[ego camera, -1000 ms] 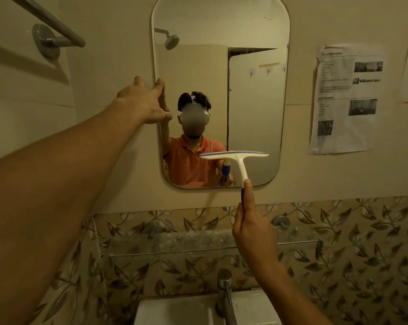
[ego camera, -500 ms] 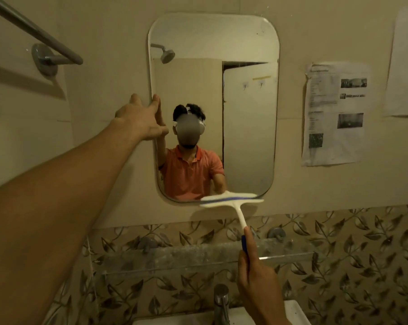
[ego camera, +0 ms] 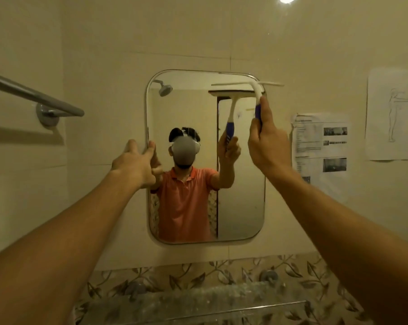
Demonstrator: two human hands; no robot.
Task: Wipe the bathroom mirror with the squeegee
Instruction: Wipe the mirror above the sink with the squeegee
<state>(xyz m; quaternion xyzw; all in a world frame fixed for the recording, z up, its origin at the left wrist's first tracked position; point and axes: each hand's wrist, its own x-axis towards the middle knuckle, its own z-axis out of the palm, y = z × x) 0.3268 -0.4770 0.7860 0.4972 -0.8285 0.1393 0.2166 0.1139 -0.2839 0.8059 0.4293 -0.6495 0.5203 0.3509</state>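
Hands: right (ego camera: 267, 141) grips squeegee (ego camera: 247, 84), left (ego camera: 135, 164) touches mirror (ego camera: 241, 202)

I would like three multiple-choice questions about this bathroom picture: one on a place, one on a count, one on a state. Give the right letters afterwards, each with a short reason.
1. Where on the mirror is the squeegee blade?
A. bottom left corner
B. top right corner
C. centre

2. How many paper sheets hang on the wall to the right of the mirror?
A. none
B. two
C. four

3. What does the left hand do?
A. holds a spray bottle
B. holds a cloth
C. touches the mirror's left edge, fingers straight

Answers:
1 B: the blade lies across the upper right corner, with its handle gripped by the right hand.
2 B: a printed sheet and a drawing sheet.
3 C: its fingertips meet the rim and it holds nothing.
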